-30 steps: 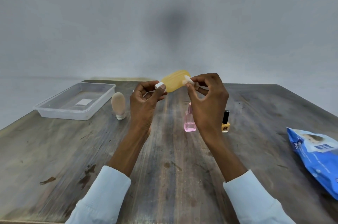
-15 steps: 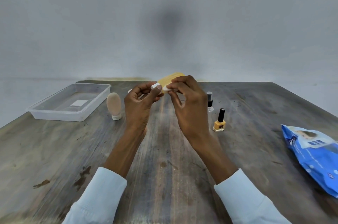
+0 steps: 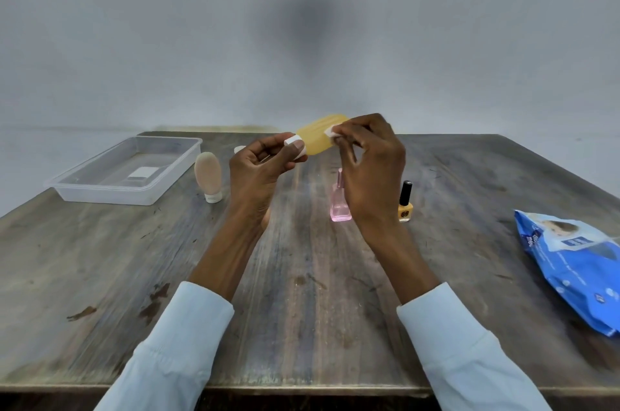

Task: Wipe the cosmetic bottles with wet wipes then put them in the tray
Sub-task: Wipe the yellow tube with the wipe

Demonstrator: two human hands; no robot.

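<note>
Right hand [image 3: 369,158] had slid its pinched wipe [image 3: 330,132] back out along the yellow bottle [image 3: 318,137], which the left hand [image 3: 261,165] gripped by the cap. Wiping wasn't done; tray [image 3: 84,190] sat far left of it.

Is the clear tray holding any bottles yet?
No bottles in it. The clear tray shows only a white label on its floor; the beige bottle stands beside it on the table.

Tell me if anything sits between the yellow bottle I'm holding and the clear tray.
The beige oval squeeze bottle stands upright beside the clear plastic tray, roughly between it and the yellow squeeze bottle. Carried above it, nothing else visible blocks.
</note>
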